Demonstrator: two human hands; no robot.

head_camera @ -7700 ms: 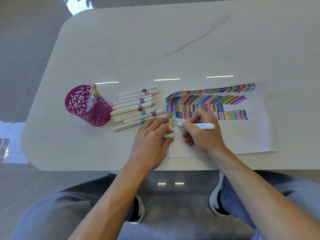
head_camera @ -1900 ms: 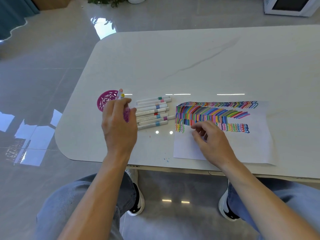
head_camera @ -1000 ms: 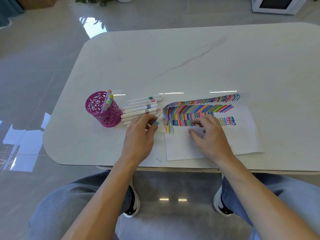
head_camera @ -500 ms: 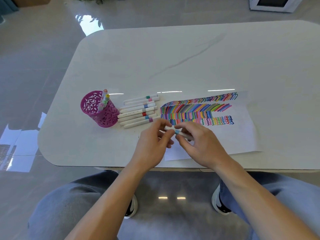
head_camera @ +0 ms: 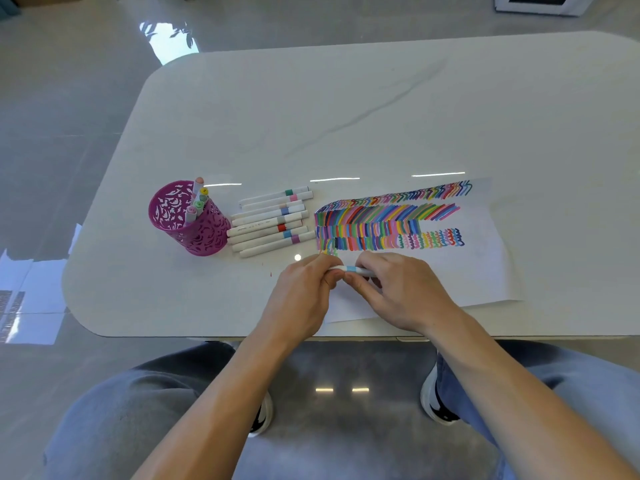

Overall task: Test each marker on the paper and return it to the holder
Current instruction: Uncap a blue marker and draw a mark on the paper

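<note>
1. White plastic marker with a pale blue band (head_camera: pixel 351 270) lies level, long axis left to right, between both hands over the near left corner of the scribbled white paper sheet (head_camera: pixel 478 271).
2. Left hand (head_camera: pixel 304 292) curls round its left end; right hand (head_camera: pixel 405 292) pinches the barrel right of the band.
3. Uncapping likely means drawing the hands apart along that axis; bare paper lies right of the right hand.
4. Magenta cut-pattern holder (head_camera: pixel 204 237) stands far left, past a row of white markers (head_camera: pixel 270 221), nearer the left hand.
</note>
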